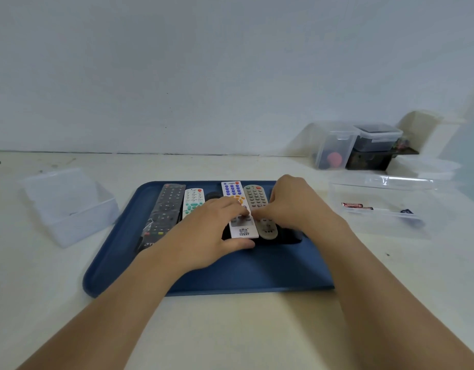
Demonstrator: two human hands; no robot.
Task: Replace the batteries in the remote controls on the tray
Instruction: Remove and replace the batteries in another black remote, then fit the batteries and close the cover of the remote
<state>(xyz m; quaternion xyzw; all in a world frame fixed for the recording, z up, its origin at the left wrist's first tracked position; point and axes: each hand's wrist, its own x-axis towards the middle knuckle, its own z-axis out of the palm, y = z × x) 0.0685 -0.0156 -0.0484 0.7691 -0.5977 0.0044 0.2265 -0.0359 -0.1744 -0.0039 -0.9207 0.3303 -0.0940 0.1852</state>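
Both forearms seemingly bare, no sleeves visible.

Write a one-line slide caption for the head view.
Both hands, left and right, reach for the white remote on the blue tray; batteries wait in a clear box.

Very little can be read. The black remote (164, 214) at the left of the tray (230, 276) carries pale lettering at its near end, seemingly beginning "ST", the rest cut off and blurred. The white remote (242, 228) has a block of small dark print near its lower end, too fine to make out. The batteries' (357, 206) label is illegible.
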